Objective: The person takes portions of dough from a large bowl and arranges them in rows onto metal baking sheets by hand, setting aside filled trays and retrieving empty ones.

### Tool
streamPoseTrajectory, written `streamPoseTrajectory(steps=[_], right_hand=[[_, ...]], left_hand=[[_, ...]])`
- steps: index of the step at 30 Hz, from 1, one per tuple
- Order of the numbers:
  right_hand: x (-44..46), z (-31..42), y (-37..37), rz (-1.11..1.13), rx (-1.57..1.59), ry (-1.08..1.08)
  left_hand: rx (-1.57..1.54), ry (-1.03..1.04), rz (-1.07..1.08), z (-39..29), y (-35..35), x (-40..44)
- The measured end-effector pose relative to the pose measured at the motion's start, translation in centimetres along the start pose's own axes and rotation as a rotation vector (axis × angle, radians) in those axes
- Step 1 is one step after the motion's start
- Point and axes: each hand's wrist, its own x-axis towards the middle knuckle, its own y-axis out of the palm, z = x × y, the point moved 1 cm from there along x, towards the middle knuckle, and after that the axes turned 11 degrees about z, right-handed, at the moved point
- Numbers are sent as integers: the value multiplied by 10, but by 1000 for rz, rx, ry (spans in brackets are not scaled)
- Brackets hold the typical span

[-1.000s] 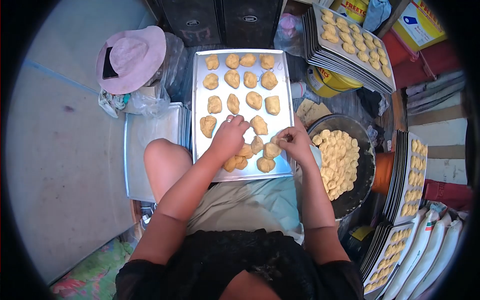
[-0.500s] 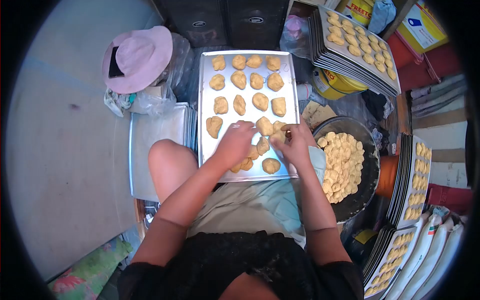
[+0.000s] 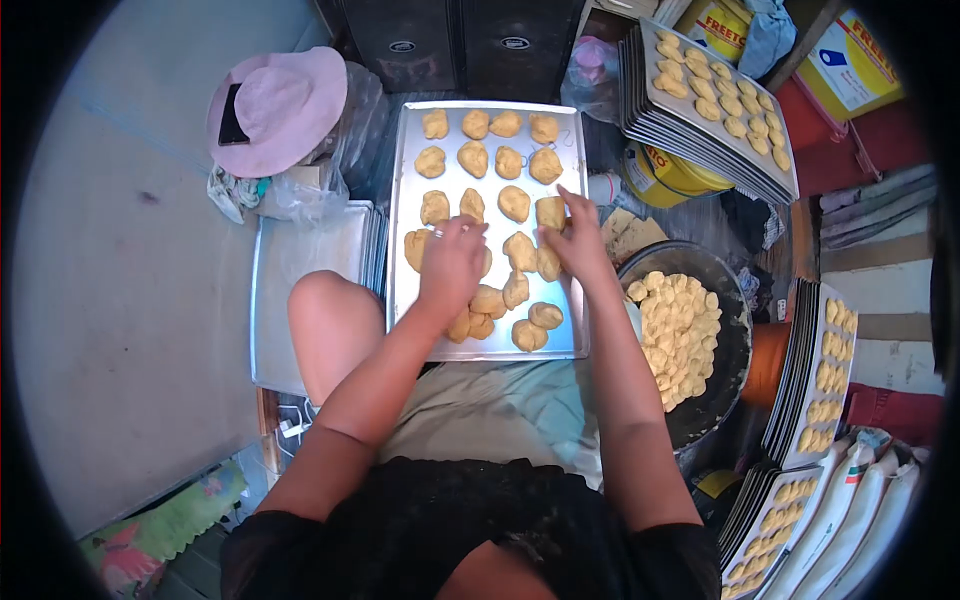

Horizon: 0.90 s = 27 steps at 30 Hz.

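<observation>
A metal tray (image 3: 400, 300) lies across my lap with rows of yellow-brown dough pieces on it. My left hand (image 3: 455, 262) is over the tray's left-middle part, palm down, fingers stretched forward and a little apart. Its fingertips are by a dough piece (image 3: 472, 204), and another dough piece (image 3: 487, 262) shows partly beside the palm. At the tray's right side, my right hand (image 3: 577, 240) has thumb and fingers around a squarish dough piece (image 3: 550, 212). Just below it sits another dough piece (image 3: 548, 264). Several pieces cluster (image 3: 482, 312) near the front edge.
To the right stands a black basin (image 3: 735, 340) holding many small dough pieces (image 3: 680, 335). Stacked trays with shaped dough (image 3: 735, 110) stand at the back right, with more stacks (image 3: 810, 370) at right. A pink hat (image 3: 285, 105) and stacked bare trays (image 3: 275, 300) are at left.
My right hand has moved up the tray to a piece in the row above. The left hand has shifted slightly left and up. A small piece now rests against the front-right one.
</observation>
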Motion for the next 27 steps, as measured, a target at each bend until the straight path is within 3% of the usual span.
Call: streamPoseTrajectory(steps=[2, 6, 9, 11, 13, 15, 18, 21, 24, 26, 27], right_hand=[[17, -7, 9, 136, 32, 78], [17, 8, 11, 73, -184, 118], [20, 36, 7, -27, -264, -51], [23, 44, 26, 73, -376, -119], [24, 53, 30, 179, -444, -114], [25, 54, 18, 137, -346, -100], [23, 41, -1, 34, -262, 29], [22, 15, 0, -4, -28, 50], [23, 12, 7, 138, 18, 246], [16, 5, 10, 43, 30, 111], [2, 9, 5, 48, 17, 67]], left_hand=[[69, -30, 13, 16, -8, 14], [151, 79, 73, 40, 0, 43], [242, 152, 129, 51, 14, 52], [278, 148, 163, 45, 10, 53], [241, 25, 37, 45, 0, 44], [204, -114, -88, 50, -16, 34], [34, -250, 41, 73, -15, 28], [-7, -236, -3, 76, -11, 37], [76, -220, -66, 65, -9, 39], [249, -135, -182, 44, -13, 29], [157, -119, -80, 34, -14, 23]])
